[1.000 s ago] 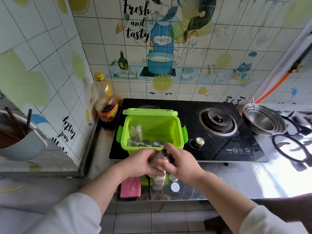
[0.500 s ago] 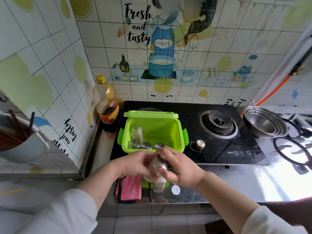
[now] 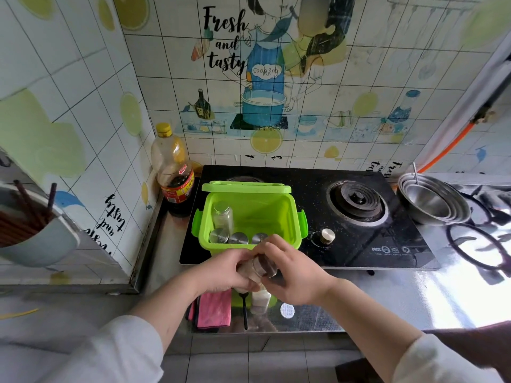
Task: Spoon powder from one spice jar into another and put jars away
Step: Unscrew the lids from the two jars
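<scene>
**Glass spice jar point(image 3: 255, 268) gripped at both ends in front of the green box point(image 3: 271, 214)**

Glass shows between the two hands: the left hand point(image 3: 221, 268) wraps the jar's body, and the right hand point(image 3: 296, 275) curls its fingers round the darker cap end. The jar lies tilted, almost on its side, held above the counter's front edge. Directly beneath it a second jar point(image 3: 260, 298) of white powder stands on the counter, with a black spoon handle point(image 3: 244, 310) just beside it and a pink cloth point(image 3: 214, 308) to the left. A round pale disc point(image 3: 287, 310), possibly a lid, lies to the right.

The step looks like turning the cap, though on or off I cannot tell. It would go best with the left hand holding the body still while only the right twists. The jar should come upright first, so that no powder spills.

Behind, the green box sits open on the stove point(image 3: 387, 244) with capped jars point(image 3: 238, 238) inside.

Against a second ago, the grip and the jar's place are much the same. The jar sits slightly lower in view, and the right fingers seem shifted a little round the cap.
</scene>
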### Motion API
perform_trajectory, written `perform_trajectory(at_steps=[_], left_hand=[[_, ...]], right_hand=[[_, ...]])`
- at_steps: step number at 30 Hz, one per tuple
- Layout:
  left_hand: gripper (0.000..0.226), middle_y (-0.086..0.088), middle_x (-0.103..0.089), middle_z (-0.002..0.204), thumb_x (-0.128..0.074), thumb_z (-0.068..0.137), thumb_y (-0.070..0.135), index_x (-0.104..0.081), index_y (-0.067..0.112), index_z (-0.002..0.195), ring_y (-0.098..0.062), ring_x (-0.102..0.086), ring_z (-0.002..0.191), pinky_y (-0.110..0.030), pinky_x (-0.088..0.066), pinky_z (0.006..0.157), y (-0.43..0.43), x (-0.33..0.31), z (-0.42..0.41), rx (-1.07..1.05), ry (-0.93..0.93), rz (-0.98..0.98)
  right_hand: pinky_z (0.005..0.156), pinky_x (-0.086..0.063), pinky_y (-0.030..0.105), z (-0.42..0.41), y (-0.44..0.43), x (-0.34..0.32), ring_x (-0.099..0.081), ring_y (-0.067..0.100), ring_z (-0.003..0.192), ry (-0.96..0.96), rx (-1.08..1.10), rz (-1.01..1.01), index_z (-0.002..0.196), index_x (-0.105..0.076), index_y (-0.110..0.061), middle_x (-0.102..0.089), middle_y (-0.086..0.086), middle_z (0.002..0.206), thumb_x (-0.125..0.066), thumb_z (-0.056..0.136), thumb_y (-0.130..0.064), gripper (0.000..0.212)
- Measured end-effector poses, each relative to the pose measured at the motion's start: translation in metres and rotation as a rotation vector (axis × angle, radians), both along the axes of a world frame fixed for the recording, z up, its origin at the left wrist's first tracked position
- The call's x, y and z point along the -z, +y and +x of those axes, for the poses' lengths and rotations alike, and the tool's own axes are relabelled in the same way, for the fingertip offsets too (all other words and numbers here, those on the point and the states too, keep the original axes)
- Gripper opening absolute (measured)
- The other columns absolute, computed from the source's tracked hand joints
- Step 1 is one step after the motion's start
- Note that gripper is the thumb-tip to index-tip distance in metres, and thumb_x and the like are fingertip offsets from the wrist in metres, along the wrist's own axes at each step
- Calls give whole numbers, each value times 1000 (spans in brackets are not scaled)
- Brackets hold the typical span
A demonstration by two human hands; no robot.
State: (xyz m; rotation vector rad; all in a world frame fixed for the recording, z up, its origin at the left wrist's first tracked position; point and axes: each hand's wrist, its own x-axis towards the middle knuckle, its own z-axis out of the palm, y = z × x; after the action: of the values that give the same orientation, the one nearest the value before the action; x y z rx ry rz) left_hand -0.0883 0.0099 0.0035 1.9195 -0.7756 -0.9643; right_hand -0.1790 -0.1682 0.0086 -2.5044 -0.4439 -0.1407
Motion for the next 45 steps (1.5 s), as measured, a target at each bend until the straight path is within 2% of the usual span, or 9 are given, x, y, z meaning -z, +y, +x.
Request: perform_trajectory(at_steps=[5, 11, 18, 22, 24, 29, 32, 38, 45], left_hand=[[51, 8, -69, 109, -84, 71, 21, -61, 25, 117, -6, -64, 102, -27, -53, 90, 0, 3, -2, -35, -26, -3], [47, 3, -69, 106, -84, 71, 23, -61, 24, 112, -12, -65, 99, -25, -56, 79, 1, 7, -2, -65, -32, -15], [62, 8, -60, 115, -89, 64, 24, -58, 28, 118, -6, -59, 106, -19, -48, 87, -1, 12, -6, -84, -111, 13], [50, 8, -57, 110, -89, 64, 27, -60, 34, 104, -8, -58, 104, -24, -48, 89, 0, 15, -5, -67, -133, 29], [49, 9, -59, 109, -88, 64, 29, -62, 34, 104, -7, -59, 103, -25, -48, 88, 1, 17, -6, -73, -130, 30], [54, 8, -61, 110, -88, 64, 30, -60, 26, 110, -7, -60, 102, -22, -51, 84, 1, 19, -8, -102, -107, 46], [51, 7, -57, 106, -89, 64, 28, -60, 25, 106, -5, -57, 99, -15, -46, 76, 1, 20, -8, -124, -139, 55], [60, 9, -59, 111, -89, 63, 29, -60, 23, 115, -6, -57, 104, -28, -48, 92, 4, 24, -10, -173, -120, 69], [57, 9, -65, 114, -88, 66, 23, -59, 28, 115, -7, -59, 109, -29, -47, 96, 10, 38, -15, -213, -75, 32]], right_hand=[[91, -45, 28, -1, 0, 2, -49, 17, 109, -35, 64, 67, 128, -48, -23, -46, -2, 121, -64, 81, -36, 52], [73, -38, 19, 3, 0, 8, -49, 8, 89, 169, 186, 3, 133, -44, -19, -55, -1, 114, -60, 82, -62, 68], [83, -40, 9, 1, 0, 10, -51, 13, 99, 130, 58, 113, 130, -50, -17, -51, 3, 113, -71, 79, -24, 56], [87, -47, 26, 0, 3, 6, -55, 13, 102, 94, 11, 189, 119, -60, -21, -56, -1, 111, -68, 78, -18, 42], [91, -46, 30, 0, 6, 6, -55, 12, 105, 67, 30, 177, 116, -61, -24, -58, -5, 112, -69, 81, -25, 37], [85, -51, 31, 4, 9, 5, -56, 16, 101, 278, 239, 38, 133, -46, -26, -54, -4, 119, -63, 78, -62, 68], [71, -44, 25, 3, 11, 9, -56, 17, 88, 270, 217, 53, 120, -53, -22, -59, -2, 102, -64, 82, -56, 52], [87, -50, 27, -4, 8, 20, -56, 12, 105, 220, 158, 81, 130, -46, -35, -52, -9, 122, -69, 83, -36, 52], [82, -50, 33, -5, 1, 22, -54, 12, 104, 148, 133, 146, 114, -56, -29, -50, -14, 118, -69, 75, -2, 49]])
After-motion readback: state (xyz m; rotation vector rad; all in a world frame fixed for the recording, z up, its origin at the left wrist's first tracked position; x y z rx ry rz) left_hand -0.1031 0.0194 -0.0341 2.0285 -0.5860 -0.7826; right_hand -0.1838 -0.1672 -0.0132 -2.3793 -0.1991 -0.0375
